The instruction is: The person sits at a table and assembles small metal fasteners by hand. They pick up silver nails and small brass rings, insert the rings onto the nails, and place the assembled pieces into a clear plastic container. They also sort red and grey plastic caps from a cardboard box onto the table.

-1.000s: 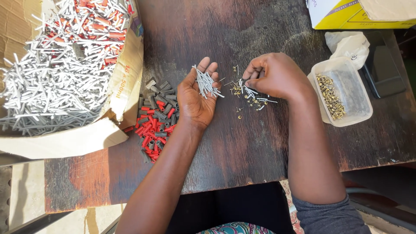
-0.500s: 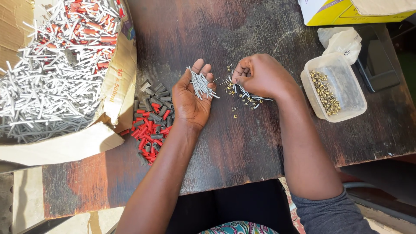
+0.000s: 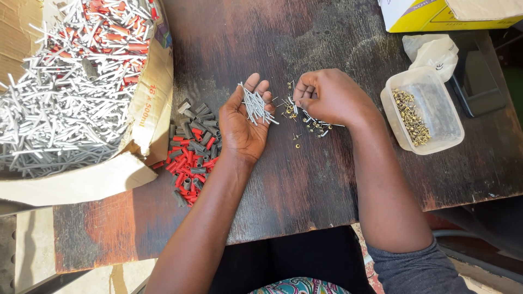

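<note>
My left hand (image 3: 246,126) rests palm up on the dark wooden table (image 3: 305,179), with a small bundle of thin grey pins (image 3: 255,105) lying across its fingers. My right hand (image 3: 327,97) is just to its right, knuckles up, fingers curled down onto a scatter of loose pins and small brass eyelets (image 3: 309,126) on the table. Whether the right fingers pinch a pin is hidden under the hand.
A pile of red and grey short sleeves (image 3: 192,149) lies left of my left hand. A torn cardboard box (image 3: 109,179) full of grey and red tubes fills the left. A clear plastic tub (image 3: 430,136) with brass eyelets stands at right, a yellow box (image 3: 452,13) behind it.
The view has shifted slightly. Both hands stay close together in the same pose, the left still cradling the pins and the right still working over the scattered pieces.
</note>
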